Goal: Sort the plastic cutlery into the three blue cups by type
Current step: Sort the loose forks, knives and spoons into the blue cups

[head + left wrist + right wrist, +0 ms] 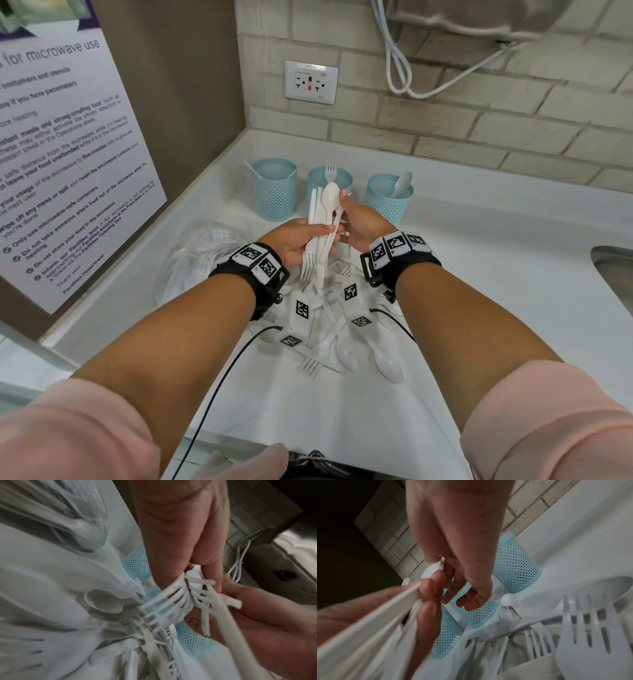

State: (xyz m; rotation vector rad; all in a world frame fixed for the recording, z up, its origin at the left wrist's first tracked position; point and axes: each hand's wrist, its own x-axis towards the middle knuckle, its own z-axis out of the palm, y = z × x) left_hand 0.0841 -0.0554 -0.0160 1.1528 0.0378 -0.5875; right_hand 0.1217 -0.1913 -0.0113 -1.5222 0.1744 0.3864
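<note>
Three blue mesh cups stand in a row at the back: the left cup (274, 192) holds thin white pieces, the middle cup (342, 180) a fork, the right cup (387, 202) a spoon. My left hand (296, 243) grips an upright bundle of white forks, knives and a spoon (317, 236) in front of the middle cup. My right hand (361, 222) pinches the spoon (330, 198) near the top of that bundle, as the right wrist view shows at the fingertips (442, 561). A loose cutlery pile (342, 342) lies on the counter beneath my wrists.
A clear plastic bag (198, 253) with more cutlery lies to the left of the pile. The counter meets a poster wall on the left and a brick wall with an outlet (311, 82) behind. A steel sink (616, 274) is at the right edge.
</note>
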